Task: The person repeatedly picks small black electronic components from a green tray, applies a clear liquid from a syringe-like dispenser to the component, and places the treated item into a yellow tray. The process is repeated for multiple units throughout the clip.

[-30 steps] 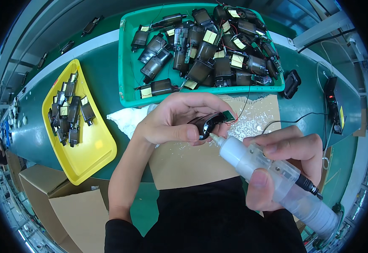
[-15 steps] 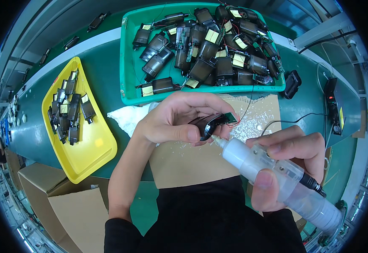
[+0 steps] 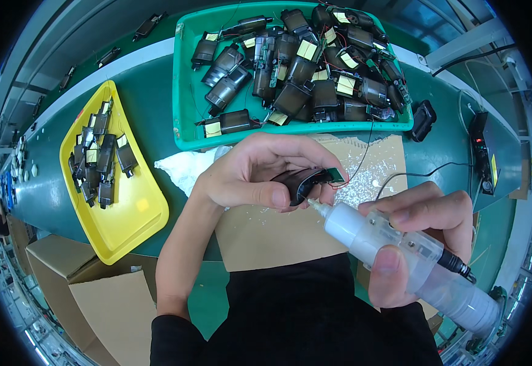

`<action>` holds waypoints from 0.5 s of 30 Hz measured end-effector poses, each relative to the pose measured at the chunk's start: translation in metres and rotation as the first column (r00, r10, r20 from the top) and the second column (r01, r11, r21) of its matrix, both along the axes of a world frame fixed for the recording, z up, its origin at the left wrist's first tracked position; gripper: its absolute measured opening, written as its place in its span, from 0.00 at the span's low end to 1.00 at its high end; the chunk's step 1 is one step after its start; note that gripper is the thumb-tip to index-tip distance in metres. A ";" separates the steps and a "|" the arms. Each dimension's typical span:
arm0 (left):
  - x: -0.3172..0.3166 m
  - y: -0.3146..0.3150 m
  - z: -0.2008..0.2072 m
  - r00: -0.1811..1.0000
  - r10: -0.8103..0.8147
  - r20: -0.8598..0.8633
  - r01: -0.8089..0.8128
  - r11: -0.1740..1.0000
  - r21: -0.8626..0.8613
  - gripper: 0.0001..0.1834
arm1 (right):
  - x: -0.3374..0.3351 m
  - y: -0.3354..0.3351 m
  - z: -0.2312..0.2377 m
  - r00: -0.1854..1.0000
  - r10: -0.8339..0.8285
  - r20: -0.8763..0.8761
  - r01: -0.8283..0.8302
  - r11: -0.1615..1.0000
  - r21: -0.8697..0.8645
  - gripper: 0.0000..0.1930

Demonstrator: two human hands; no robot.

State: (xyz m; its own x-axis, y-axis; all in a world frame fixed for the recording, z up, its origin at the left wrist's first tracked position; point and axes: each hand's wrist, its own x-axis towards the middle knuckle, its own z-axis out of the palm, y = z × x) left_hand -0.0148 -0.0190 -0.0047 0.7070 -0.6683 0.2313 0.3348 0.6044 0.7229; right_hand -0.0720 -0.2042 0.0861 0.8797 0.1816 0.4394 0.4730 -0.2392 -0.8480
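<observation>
In the middle, my left hand [image 3: 251, 174] is closed around a dark see-through plastic housing [image 3: 295, 186]. A small green circuit board [image 3: 336, 175] with thin red and black wires sticks out of its right end. My right hand [image 3: 421, 235] grips a clear and white dispenser syringe [image 3: 376, 244], its thumb below and fingers above. The syringe's narrow tip points up and left at the housing's lower edge; whether it touches cannot be made out. Beneath both hands lies a brown cardboard sheet [image 3: 272, 244] strewn with white specks.
At the back stands a green tray [image 3: 183, 91] heaped with similar housings. A yellow tray [image 3: 138, 229] at left holds several smaller ones. White tissue [image 3: 186, 171], a black case [image 3: 423, 121], a cabled black device [image 3: 482, 152] and an open cardboard box [image 3: 107, 299] are around.
The syringe and my right hand have shifted slightly right and down. My left hand stays nearly still with the housing. Dark units beyond the table at far left have moved a little rightward.
</observation>
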 end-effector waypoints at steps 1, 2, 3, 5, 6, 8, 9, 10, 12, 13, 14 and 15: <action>0.001 0.000 0.000 1.000 -0.007 0.001 0.007 1.000 -0.002 0.36 | 0.000 0.001 0.000 1.000 -0.010 0.016 0.010 1.000 -0.012 0.18; 0.001 -0.001 0.000 1.000 -0.014 0.001 0.014 1.000 -0.005 0.36 | 0.000 0.001 -0.001 0.999 -0.016 0.028 0.017 1.000 -0.021 0.19; 0.001 -0.001 0.000 1.000 -0.020 0.003 0.020 1.000 -0.005 0.36 | 0.000 0.001 -0.001 0.999 -0.022 0.041 0.023 0.999 -0.030 0.19; 0.002 -0.001 0.001 0.999 -0.032 0.006 0.032 0.999 -0.005 0.36 | 0.000 0.001 -0.002 0.998 -0.024 0.054 0.025 0.999 -0.036 0.19; 0.001 -0.001 0.001 1.000 -0.020 -0.006 0.020 1.000 -0.001 0.36 | 0.000 0.000 -0.002 0.998 -0.023 0.058 0.025 0.999 -0.037 0.19; -0.001 -0.001 0.001 1.000 0.006 -0.027 -0.006 1.000 0.009 0.36 | 0.000 0.000 -0.002 0.998 -0.015 0.054 0.016 0.999 -0.029 0.19; -0.001 -0.001 0.001 1.000 0.010 -0.025 -0.010 1.000 0.005 0.36 | 0.000 0.000 -0.002 0.999 -0.010 0.051 0.011 1.000 -0.025 0.19; -0.001 -0.002 0.001 1.000 0.013 -0.023 -0.013 1.000 0.001 0.36 | 0.000 0.000 -0.002 0.999 -0.003 0.045 0.004 1.000 -0.022 0.19; -0.001 -0.001 0.001 1.000 0.012 -0.021 -0.012 1.000 -0.004 0.36 | 0.000 0.000 -0.001 1.000 0.006 0.031 -0.005 1.000 -0.016 0.19; -0.001 -0.001 0.001 1.000 0.007 -0.021 -0.007 1.000 -0.006 0.36 | 0.000 -0.001 0.000 1.000 0.007 0.021 -0.007 1.000 -0.014 0.19; -0.001 -0.001 0.001 1.000 0.003 -0.022 -0.003 1.000 -0.007 0.36 | 0.000 -0.001 0.000 1.000 0.014 0.024 -0.013 1.000 -0.021 0.19; -0.001 -0.001 0.001 1.000 0.000 -0.023 0.000 1.000 -0.007 0.36 | 0.000 -0.002 0.000 0.999 0.020 0.027 -0.020 0.999 -0.027 0.18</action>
State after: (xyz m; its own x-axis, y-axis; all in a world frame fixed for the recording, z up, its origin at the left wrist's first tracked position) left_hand -0.0156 -0.0195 -0.0040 0.7123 -0.6666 0.2199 0.3512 0.6097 0.7106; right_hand -0.0720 -0.2060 0.0862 0.8634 0.2113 0.4582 0.5011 -0.2522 -0.8279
